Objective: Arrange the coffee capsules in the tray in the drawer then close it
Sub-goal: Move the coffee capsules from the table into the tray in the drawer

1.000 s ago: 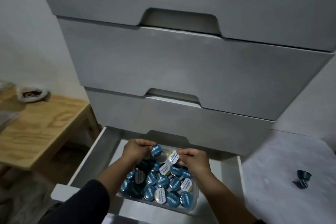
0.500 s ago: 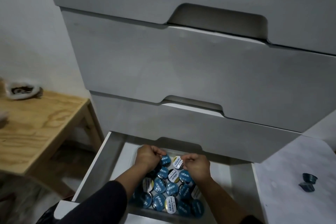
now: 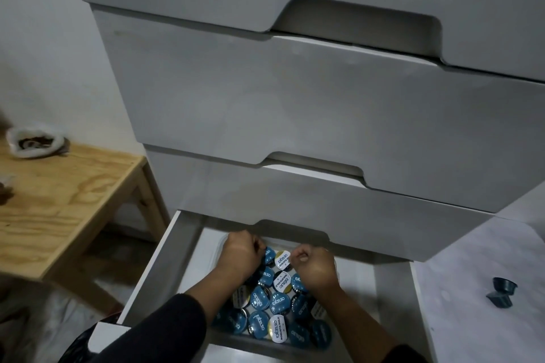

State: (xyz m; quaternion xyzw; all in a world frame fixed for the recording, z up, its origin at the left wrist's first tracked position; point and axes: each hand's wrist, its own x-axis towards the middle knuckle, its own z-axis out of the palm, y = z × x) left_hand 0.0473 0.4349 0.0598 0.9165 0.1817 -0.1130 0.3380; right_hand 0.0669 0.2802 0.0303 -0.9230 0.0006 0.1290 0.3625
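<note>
The bottom drawer [image 3: 153,268] stands pulled out. Inside it a clear tray [image 3: 259,344] holds several coffee capsules [image 3: 272,305], mostly blue-lidded, a few white-lidded. Both hands reach to the tray's far end. My left hand [image 3: 240,256] is curled, its fingertips pinching the edge of a blue capsule [image 3: 269,255]. My right hand [image 3: 314,267] is curled too, thumb and finger on a white-lidded capsule [image 3: 282,259]. Both capsules rest among the others. My forearms hide part of the tray.
Closed grey drawer fronts [image 3: 295,112] overhang the open drawer. Two dark loose capsules [image 3: 502,292] lie on the pale surface [image 3: 472,274] to the right. A wooden table [image 3: 59,200] with a white pouch [image 3: 35,143] stands at left.
Both hands have lowered their capsules from above the pile down into the far end of the tray. The view has moved closer to the drawers.
</note>
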